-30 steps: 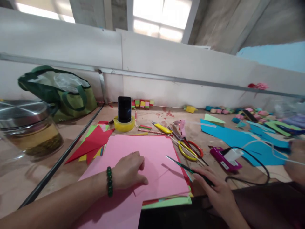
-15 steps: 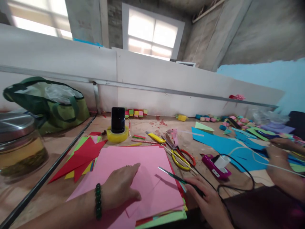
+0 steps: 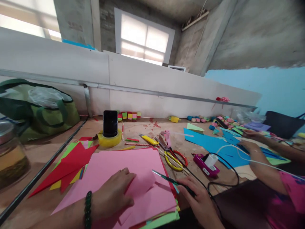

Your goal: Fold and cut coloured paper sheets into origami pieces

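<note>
My left hand, wearing a green bead bracelet, rests on a stack of coloured paper topped with pink sheets. Its fingers are bent, with the thumb below them, around a cut pink paper piece whose right end stands slightly raised and casts a shadow. My right hand is closed around a slim cutter knife. The blade points up and left, above the pink paper. How firmly the left fingers pinch the paper is partly hidden.
Scissors, a yellow cutter and a purple power strip with cables lie beyond the stack. A phone stands in a tape roll. Red paper pieces lie left. Another person's hands work over blue paper at right.
My left fingers have bent from a stretched position, and the pink piece's end has lifted. The view has shifted right. My right hand still holds the knife over the paper.
</note>
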Demonstrator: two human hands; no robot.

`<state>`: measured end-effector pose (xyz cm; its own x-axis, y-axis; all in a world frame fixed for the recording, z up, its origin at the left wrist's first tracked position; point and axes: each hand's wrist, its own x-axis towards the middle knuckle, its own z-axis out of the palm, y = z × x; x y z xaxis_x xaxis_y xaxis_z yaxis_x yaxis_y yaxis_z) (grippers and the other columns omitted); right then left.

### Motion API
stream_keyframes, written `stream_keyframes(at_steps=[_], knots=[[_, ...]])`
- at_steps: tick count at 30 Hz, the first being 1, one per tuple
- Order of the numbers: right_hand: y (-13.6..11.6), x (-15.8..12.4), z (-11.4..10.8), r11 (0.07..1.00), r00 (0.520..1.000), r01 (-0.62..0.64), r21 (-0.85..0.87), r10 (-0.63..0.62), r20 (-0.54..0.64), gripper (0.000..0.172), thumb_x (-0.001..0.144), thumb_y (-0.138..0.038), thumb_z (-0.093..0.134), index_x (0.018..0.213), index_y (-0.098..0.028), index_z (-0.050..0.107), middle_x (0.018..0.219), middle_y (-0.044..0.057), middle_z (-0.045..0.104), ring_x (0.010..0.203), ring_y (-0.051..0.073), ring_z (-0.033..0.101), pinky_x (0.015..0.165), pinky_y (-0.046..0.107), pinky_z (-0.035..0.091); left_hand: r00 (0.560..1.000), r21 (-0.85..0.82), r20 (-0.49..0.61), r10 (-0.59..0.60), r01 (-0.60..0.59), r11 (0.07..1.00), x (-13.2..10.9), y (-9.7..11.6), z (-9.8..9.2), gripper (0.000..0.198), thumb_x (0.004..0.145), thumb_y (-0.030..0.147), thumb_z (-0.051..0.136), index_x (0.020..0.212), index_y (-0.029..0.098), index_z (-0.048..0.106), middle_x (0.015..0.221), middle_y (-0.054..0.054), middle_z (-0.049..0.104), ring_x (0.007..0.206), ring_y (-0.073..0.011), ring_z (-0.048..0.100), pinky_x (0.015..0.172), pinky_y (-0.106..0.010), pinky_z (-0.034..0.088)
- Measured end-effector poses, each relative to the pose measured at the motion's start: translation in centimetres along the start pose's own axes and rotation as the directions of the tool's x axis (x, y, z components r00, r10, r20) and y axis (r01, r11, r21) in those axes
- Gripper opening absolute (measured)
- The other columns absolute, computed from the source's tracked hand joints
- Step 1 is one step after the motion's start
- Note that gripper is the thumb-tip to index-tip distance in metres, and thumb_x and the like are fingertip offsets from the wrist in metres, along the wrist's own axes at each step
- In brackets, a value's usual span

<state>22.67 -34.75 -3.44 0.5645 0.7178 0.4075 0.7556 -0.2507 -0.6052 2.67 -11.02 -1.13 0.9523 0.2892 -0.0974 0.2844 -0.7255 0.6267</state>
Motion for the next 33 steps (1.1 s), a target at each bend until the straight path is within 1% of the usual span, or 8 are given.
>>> stream_keyframes(at_steps=[2,6,10,14,21,28,31,33], knots=[[0.0,0.0,0.0,1.000,1.000,0.002,0.001,-0.002,-0.001,0.025,0.088,-0.041,0.056,0.094,-0.025,0.074,0.087,0.005,0.070,0.085,0.022,0.068,0.075,0.031,0.055,1.000,0.016,-0.004,0.029,-0.029,0.999,-0.2,0.4,-0.2,0.033,0.064,0.021,0.060,0.096,0.020,0.064,0.101,-0.007,0.058,0.095,-0.0254,0.054,0.084,-0.037,0.043],[0.8,0.3,0.2,1.000,0.999,-0.031,0.001,0.031,-0.035,0.025,0.086,-0.042,0.058,0.095,-0.026,0.074,0.093,0.005,0.071,0.091,0.023,0.067,0.079,0.033,0.055,0.998,0.034,-0.055,0.025,-0.023,0.999,-0.1,0.6,-0.7,0.032,0.061,0.022,0.063,0.092,0.018,0.059,0.097,-0.006,0.058,0.089,-0.0237,0.053,0.077,-0.033,0.042],[1.7,1.0,0.7,0.996,0.993,-0.080,-0.032,0.077,-0.091,0.030,0.083,-0.047,0.059,0.092,-0.023,0.075,0.095,0.007,0.072,0.093,0.025,0.067,0.081,0.037,0.053,1.000,-0.151,0.010,0.022,-0.020,0.988,0.5,-0.4,-1.3,0.024,0.065,0.032,0.067,0.079,0.018,0.055,0.078,0.000,0.054,0.071,-0.0169,0.047,0.063,-0.027,0.036],[1.8,1.9,1.4,0.998,1.000,-0.025,-0.053,0.025,0.002,0.030,0.084,-0.046,0.058,0.094,-0.023,0.074,0.095,0.007,0.072,0.093,0.025,0.066,0.081,0.037,0.052,0.992,-0.404,0.104,0.070,-0.022,0.914,1.2,-1.5,-1.9,0.020,0.071,0.032,0.063,0.072,0.016,0.052,0.068,0.003,0.050,0.064,-0.0122,0.043,0.060,-0.025,0.035],[0.1,2.7,1.9,0.995,0.991,0.092,-0.050,-0.087,0.101,0.024,0.087,-0.039,0.057,0.098,-0.025,0.073,0.092,0.006,0.069,0.087,0.022,0.065,0.075,0.033,0.052,0.984,-0.489,0.136,0.115,-0.034,0.872,1.5,-2.2,-2.1,0.028,0.070,0.040,0.066,0.073,0.016,0.052,0.065,0.004,0.049,0.060,-0.0097,0.043,0.057,-0.022,0.037],[-2.5,1.4,2.0,0.977,0.904,0.195,0.080,-0.211,0.372,0.022,0.091,-0.027,0.053,0.105,-0.025,0.070,0.090,0.004,0.063,0.080,0.016,0.062,0.068,0.027,0.050,0.992,-0.379,0.030,0.126,-0.105,0.920,1.5,-2.6,-1.7,0.022,0.073,0.036,0.066,0.079,0.016,0.059,0.078,-0.001,0.060,0.074,-0.0157,0.055,0.069,-0.027,0.045],[-2.7,0.8,2.2,0.975,0.880,0.187,0.120,-0.220,0.420,0.023,0.093,-0.027,0.050,0.108,-0.025,0.068,0.092,0.004,0.061,0.080,0.015,0.062,0.069,0.026,0.050,0.989,-0.275,-0.036,0.144,-0.148,0.950,1.4,-2.4,-1.5,0.023,0.074,0.031,0.068,0.090,0.015,0.064,0.099,-0.009,0.063,0.095,-0.0236,0.056,0.088,-0.036,0.043],[-2.7,0.6,2.3,0.974,0.876,0.189,0.124,-0.224,0.427,0.022,0.093,-0.028,0.051,0.108,-0.025,0.068,0.092,0.004,0.061,0.081,0.015,0.062,0.071,0.026,0.050,0.981,-0.137,-0.069,0.183,-0.191,0.972,1.1,-2.1,-1.3,0.036,0.078,0.031,0.065,0.109,0.015,0.062,0.121,-0.014,0.058,0.114,-0.0286,0.050,0.100,-0.043,0.036]])
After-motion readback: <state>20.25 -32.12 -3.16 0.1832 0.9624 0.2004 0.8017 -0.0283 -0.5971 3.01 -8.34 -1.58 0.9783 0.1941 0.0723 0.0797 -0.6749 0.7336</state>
